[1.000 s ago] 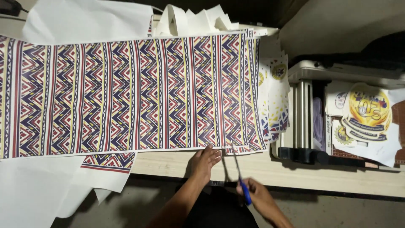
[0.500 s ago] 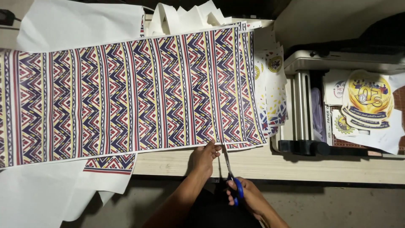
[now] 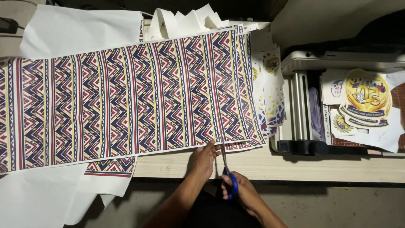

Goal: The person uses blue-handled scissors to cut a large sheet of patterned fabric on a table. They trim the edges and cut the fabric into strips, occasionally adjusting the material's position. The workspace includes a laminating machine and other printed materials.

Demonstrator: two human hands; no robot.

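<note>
A long patterned sheet (image 3: 126, 101), printed with red, navy and yellow zigzag bands, lies flat across a pale wooden table (image 3: 295, 166), and everything else sits in relation to it. The sheet's near edge runs just inside the table's front edge, which leaves the paper supported from below while the cut line stays within reach of the person standing at that side. The left hand (image 3: 204, 158) rests with fingers spread flat on the sheet's near edge, close to its right end, apparently to pin the paper so it does not slide or buckle beside the blades. The right hand (image 3: 240, 192) is closed around the blue handles of a pair of scissors (image 3: 225, 164), held just off the table's front; the blades point away from the person and meet the sheet's near edge immediately right of the left hand's fingertips, roughly in line with one of the printed stripes. Whether the blades are parted or closed is too fine to tell. Beyond the sheet's far edge lie plain white paper sheets (image 3: 80, 29) and some folded white pieces. Off its right end a fan of printed cut-outs (image 3: 270, 97) overlaps, then a grey roller machine (image 3: 301, 105), and further right a stack of round yellow printed stickers (image 3: 365, 97). Below the sheet's left part, a small patterned offcut (image 3: 110, 165) hangs over the table's front.
</note>
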